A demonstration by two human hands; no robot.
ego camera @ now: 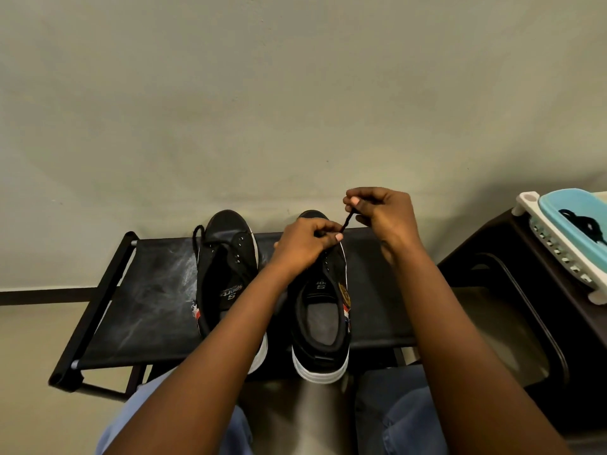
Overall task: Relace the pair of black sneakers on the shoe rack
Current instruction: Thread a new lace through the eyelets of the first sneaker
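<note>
Two black sneakers with white soles stand side by side on the black fabric shoe rack (154, 300), toes toward the wall. The left sneaker (226, 274) has empty eyelets, and a black lace (198, 238) lies draped over its left side. Over the front of the right sneaker (323, 310), my left hand (303, 243) pinches a black lace (346, 221) low down. My right hand (382, 213) pinches the same lace higher up, holding it taut between both hands. The hands hide the right sneaker's eyelets.
A dark brown cabinet (512, 277) stands at the right. On it sits a white slotted tray (558, 254) with a light blue basin (571, 211) holding something black. The pale wall rises right behind the rack. My knees in blue jeans are below the rack.
</note>
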